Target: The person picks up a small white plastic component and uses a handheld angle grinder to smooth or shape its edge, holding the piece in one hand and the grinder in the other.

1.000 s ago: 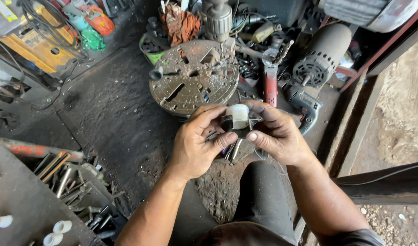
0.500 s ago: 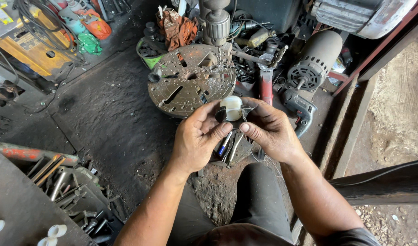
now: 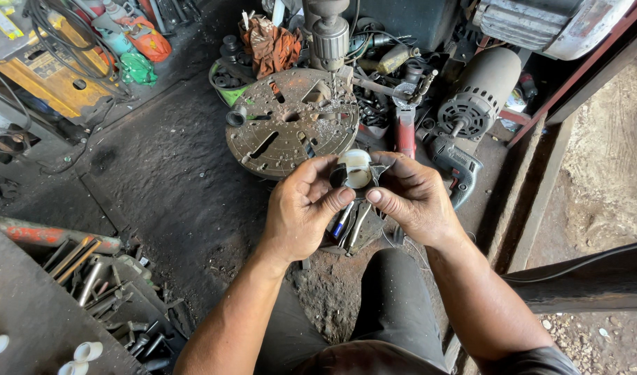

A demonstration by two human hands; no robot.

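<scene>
A short white ring-shaped piece (image 3: 354, 170), something like a roll of tape or a stub of plastic pipe, sits at chest height between both hands, just above the round slotted drill-press table (image 3: 291, 121). The left hand (image 3: 306, 208) pinches its near edge with thumb and forefinger; the right hand (image 3: 410, 198) pinches the opposite side, thumbs almost meeting. It looks like a fitting or wrapping step, midway; I cannot tell which. The next move likely calls for a steady grip and small turns. Tools (image 3: 350, 226) lie on the dirty floor underneath, an electric motor (image 3: 482, 97) to the right.
</scene>
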